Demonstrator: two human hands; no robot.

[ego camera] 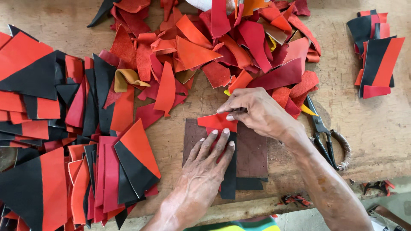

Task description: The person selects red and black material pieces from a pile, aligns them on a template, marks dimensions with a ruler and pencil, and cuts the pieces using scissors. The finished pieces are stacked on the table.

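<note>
Head view: the left hand (208, 159) lies flat, fingers spread, pressing a black strip (229, 179) of smooth leather onto a brown rectangular board (252, 154) on the wooden bench (368, 124). Its fingertips touch a small red scrap (216, 121), an irregular piece that the right hand (257, 112) pinches at its upper edge between thumb and fingers. Just right of that wrist lie dark metal scissors (325, 141) with a wrapped handle. Above spreads a heap of jagged red and orange offcuts (222, 42), some suede-rough. Left sit joined red-and-black triangular panels (47, 128).
</note>
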